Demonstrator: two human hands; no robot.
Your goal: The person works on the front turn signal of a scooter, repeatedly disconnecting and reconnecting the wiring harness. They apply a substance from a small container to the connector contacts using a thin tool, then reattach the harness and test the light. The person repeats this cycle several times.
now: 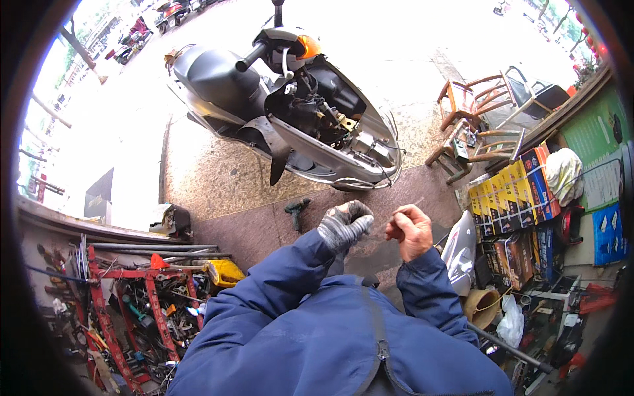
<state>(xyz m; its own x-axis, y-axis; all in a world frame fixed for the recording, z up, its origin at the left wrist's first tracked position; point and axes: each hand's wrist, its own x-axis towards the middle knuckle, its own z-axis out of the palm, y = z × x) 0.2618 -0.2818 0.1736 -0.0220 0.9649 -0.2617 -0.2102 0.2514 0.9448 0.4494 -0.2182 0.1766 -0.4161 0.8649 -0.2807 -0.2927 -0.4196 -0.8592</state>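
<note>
Both of my hands are raised in front of my dark blue jacket, a small gap between them. My left hand (345, 226), in a grey glove with bare fingertips, is closed, its fingers curled toward the thumb. Opposite it, my bare right hand (411, 231) is closed with thumb and fingers pressed together. Whatever either one holds is too small or hidden to make out. Just beyond my hands stands a silver-grey scooter (290, 112), its front cover off and inner parts exposed. A dark green power drill (297, 212) lies on the floor near my left hand.
At left, a red metal rack (105, 303) holds many tools beside a yellow container (224, 272). Wooden chairs (489, 99) stand at the far right. Stacked yellow boxes (505, 201), a silver panel (460, 254) and a brown bucket (482, 308) sit on my right.
</note>
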